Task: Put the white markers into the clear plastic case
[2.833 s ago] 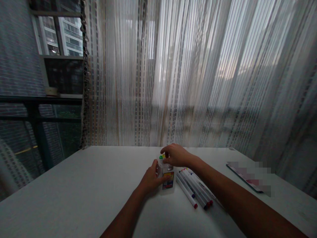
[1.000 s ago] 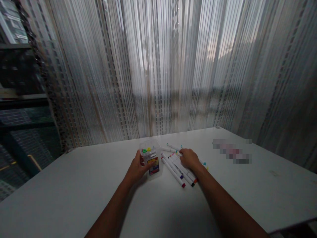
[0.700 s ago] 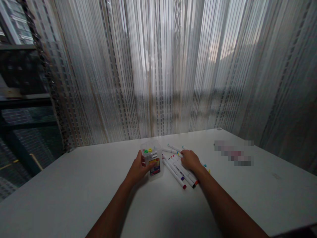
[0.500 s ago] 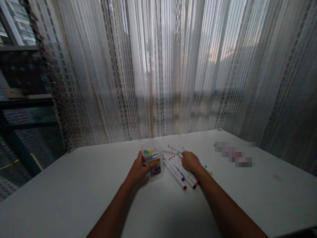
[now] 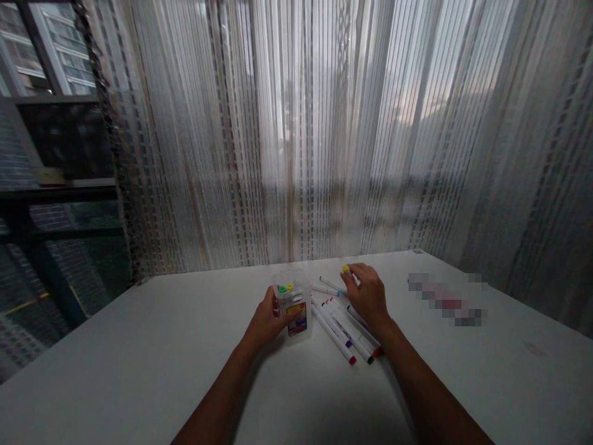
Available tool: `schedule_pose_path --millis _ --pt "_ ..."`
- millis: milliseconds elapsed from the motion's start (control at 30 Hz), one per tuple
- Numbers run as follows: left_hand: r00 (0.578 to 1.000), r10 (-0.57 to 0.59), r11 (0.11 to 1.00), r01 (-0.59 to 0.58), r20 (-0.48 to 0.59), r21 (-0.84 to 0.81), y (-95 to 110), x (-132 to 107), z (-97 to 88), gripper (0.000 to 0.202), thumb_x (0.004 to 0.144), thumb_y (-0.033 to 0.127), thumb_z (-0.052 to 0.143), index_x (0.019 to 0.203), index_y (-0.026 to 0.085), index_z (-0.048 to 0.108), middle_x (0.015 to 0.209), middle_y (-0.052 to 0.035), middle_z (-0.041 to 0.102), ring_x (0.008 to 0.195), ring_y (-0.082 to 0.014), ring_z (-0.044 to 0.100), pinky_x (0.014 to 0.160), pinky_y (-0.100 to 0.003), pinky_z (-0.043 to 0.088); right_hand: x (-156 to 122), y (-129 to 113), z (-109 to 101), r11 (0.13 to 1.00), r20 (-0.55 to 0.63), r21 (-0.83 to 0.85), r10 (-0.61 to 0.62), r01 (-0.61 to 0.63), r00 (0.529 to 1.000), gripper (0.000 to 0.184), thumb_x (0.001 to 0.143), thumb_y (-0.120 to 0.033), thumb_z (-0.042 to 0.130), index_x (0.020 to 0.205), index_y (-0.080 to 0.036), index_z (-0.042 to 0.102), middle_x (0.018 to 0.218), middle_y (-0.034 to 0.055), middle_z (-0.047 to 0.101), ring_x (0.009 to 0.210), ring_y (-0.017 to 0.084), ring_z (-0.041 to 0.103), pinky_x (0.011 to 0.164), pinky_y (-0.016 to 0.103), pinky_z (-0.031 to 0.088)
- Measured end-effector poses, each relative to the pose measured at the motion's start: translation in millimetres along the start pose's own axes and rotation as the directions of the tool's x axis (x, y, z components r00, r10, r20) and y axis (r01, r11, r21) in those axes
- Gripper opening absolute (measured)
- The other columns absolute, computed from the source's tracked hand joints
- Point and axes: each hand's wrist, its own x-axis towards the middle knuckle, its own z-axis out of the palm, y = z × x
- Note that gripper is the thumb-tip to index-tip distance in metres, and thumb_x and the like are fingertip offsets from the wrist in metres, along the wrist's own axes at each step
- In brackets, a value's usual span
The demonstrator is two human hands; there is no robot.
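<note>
Head view: left hand clasping the clear box, right hand pinching a yellow-capped marker.

Dim and grainy: the only light is pale daylight filtering through the sheer curtain, brightest at its middle. The counter reads flat grey, with soft shadows beneath the forearms. Straight lines bow at the edges; corners darken.
</note>
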Motion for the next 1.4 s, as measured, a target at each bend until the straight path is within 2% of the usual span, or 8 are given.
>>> schedule_pose_path --millis 133,233,333,533,767,900,1167,1400 --pt "1.0 0.001 1.0 -0.002 0.007 0.022 1 0 -0.1 0.058 0.068 0.047 0.072 0.108 0.018 0.041 0.107 -0.0113 0.061 0.095 -0.0274 0.059 0.076 -0.035 0.048 25 -39 -29 0.91 -0.203 0.412 0.034 0.054 0.979 0.016 0.082 -0.03 0.051 0.081 -0.015 0.057 0.076 0.0032 0.056 0.064 0.013 0.05 0.059 0.025 0.042" --pt "1.0 0.007 0.999 -0.007 -0.006 0.046 2 0 -0.2 0.057 0.068 0.047 0.071 0.106 0.018 0.04 0.104 -0.0107 0.062 0.094 -0.0273 0.059 0.073 -0.034 0.048 46 -70 -42 0.81 -0.137 0.587 0.085 0.011 0.987 0.019 0.079 -0.033 0.054 0.084 -0.015 0.057 0.071 0.0011 0.055 0.061 0.012 0.051 0.056 0.024 0.043" --pt "1.0 0.015 0.999 -0.016 0.001 0.043 3 0 -0.2 0.054 0.069 0.046 0.071 0.104 0.018 0.04 0.104 -0.0099 0.062 0.092 -0.0263 0.06 0.071 -0.032 0.048 61 -88 -37 0.772 -0.019 0.635 -0.004 0.015 1.0 0.018 0.077 -0.032 0.055 0.083 -0.015 0.057 0.069 0.0006 0.055 0.061 0.012 0.053 0.056 0.024 0.043" --pt "1.0 0.029 0.996 -0.028 -0.004 0.089 7 -1 0.1 0.048 0.07 0.044 0.069 0.099 0.018 0.04 0.098 -0.0082 0.063 0.085 -0.0236 0.061 0.064 -0.028 0.046 70 -97 -9 0.936 0.323 0.352 -0.095 -0.026 0.942 0.011 0.073 -0.018 0.057 0.082 -0.012 0.062 0.067 0.0016 0.058 0.061 0.012 0.052 0.061 0.023 0.039" --pt "0.999 0.042 0.992 -0.038 -0.031 0.117 8 -1 0.7 0.047 0.069 0.044 0.068 0.096 0.017 0.041 0.09 -0.0064 0.063 0.076 -0.0214 0.059 0.059 -0.026 0.042 58 -99 5 0.995 0.609 0.097 -0.086 0.033 0.789 0.015 0.078 -0.02 0.054 0.081 -0.013 0.067 0.071 0.0038 0.062 0.065 0.012 0.052 0.061 0.022 0.034" --pt "0.999 0.036 0.994 -0.033 -0.034 0.104 5 0 0.4 0.048 0.069 0.043 0.069 0.099 0.018 0.042 0.088 -0.0048 0.063 0.076 -0.0212 0.059 0.058 -0.026 0.041 52 -100 10 0.99 0.741 0.086 -0.137 0.11 0.657 0.018 0.08 -0.019 0.05 0.081 -0.013 0.067 0.073 0.0048 0.064 0.064 0.012 0.052 0.058 0.021 0.033" --pt "0.997 0.057 0.988 -0.05 -0.045 0.146 -1 2 -0.3 0.049 0.069 0.044 0.069 0.1 0.018 0.042 0.08 -0.0021 0.06 0.07 -0.0196 0.057 0.058 -0.026 0.039 50 -103 10 0.976 0.783 0.132 -0.21 0.175 0.586 0.028 0.088 -0.022 0.041 0.09 -0.01 0.066 0.086 0.0087 0.065 0.072 0.013 0.055 0.06 0.021 0.034" --pt "0.997 0.051 0.983 -0.039 -0.065 0.178 1 1 1.2 0.048 0.069 0.045 0.068 0.099 0.018 0.042 0.076 -0.0004 0.057 0.07 -0.0186 0.054 0.058 -0.026 0.039 52 -117 -3 0.925 0.811 0.08 -0.278 0.372 0.516 0.028 0.089 -0.02 0.039 0.082 -0.011 0.065 0.08 0.0089 0.065 0.071 0.015 0.055 0.063 0.023 0.033"
